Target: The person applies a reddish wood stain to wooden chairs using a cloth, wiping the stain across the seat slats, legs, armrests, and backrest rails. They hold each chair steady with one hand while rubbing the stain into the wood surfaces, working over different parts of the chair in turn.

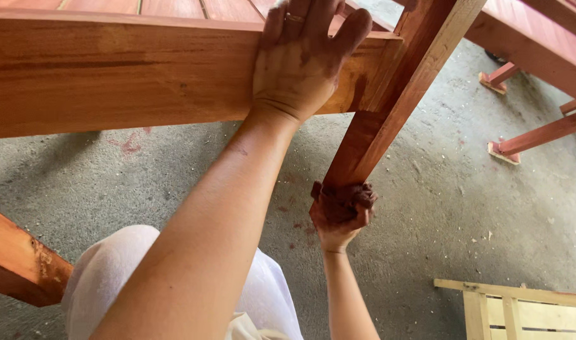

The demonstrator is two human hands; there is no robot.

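Rough grey concrete floor point(451, 208) spreads beneath a reddish-brown stained wooden table frame point(111, 75). Our left hand point(300, 60) lies flat against the frame's side rail, fingers spread over its top edge — gripping nothing, only pressing. Below the rail, our right hand point(339, 217) is closed around a crumpled stain-soaked brown rag point(344, 196), pressed against the frame's slanting reddish leg point(388, 107). Right of the frame stand other reddish wooden furniture legs point(540, 132); lower right of it lies a pale unfinished wooden slat frame point(521, 308).
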